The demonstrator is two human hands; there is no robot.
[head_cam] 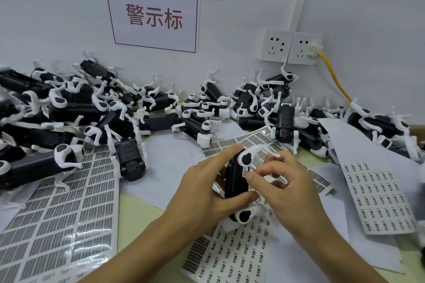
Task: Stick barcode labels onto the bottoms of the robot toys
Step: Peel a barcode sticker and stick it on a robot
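A black robot toy point(236, 177) with white legs stands on end in the middle of the table. My left hand point(207, 188) grips its body, thumb low on the near side and forefinger along the top. My right hand point(282, 186) pinches at the toy's right side with thumb and forefinger; whether a label is between them I cannot tell. Barcode label sheets lie around: a large one point(59, 209) at left, one point(225, 257) under my wrists, one point(379, 197) at right.
Several black-and-white robot toys are heaped along the wall, a big pile point(57, 108) at left and another point(287, 108) at right. A red-lettered sign point(154, 14) and wall sockets point(289, 47) with a yellow cable point(335, 78) are behind.
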